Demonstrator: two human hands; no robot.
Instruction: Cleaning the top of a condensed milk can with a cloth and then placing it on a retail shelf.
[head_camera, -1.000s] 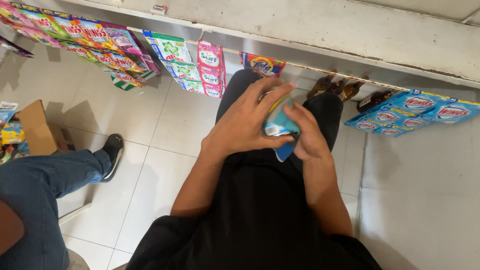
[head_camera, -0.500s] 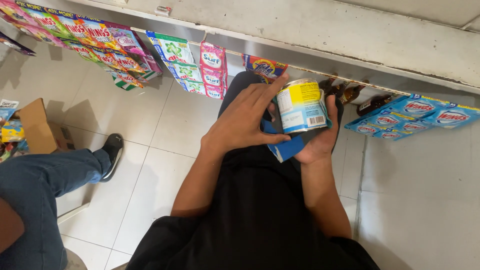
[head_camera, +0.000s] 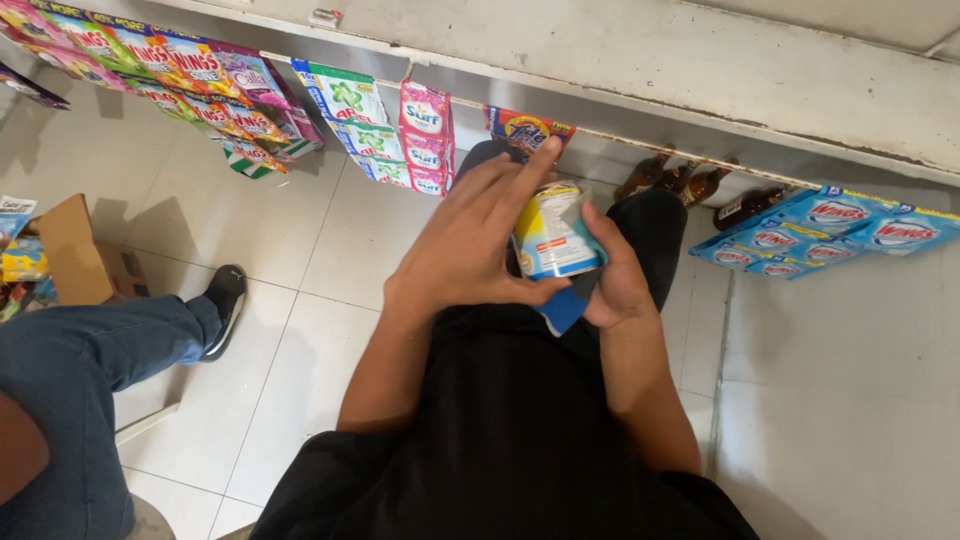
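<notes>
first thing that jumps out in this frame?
The can at centre frame, white, yellow and blue, is held between the left hand and the right hand, with a blue cloth beneath it. Behind, strips of bright sachets hang in a row under the white counter edge. At lower left, another person's jeans-clad leg and black shoe rest on the tiled floor.

The can (head_camera: 550, 235) has a glossy paper label; hanging sachets (head_camera: 425, 135) are shiny plastic; floor tiles (head_camera: 290, 260) smooth, matt.
</notes>
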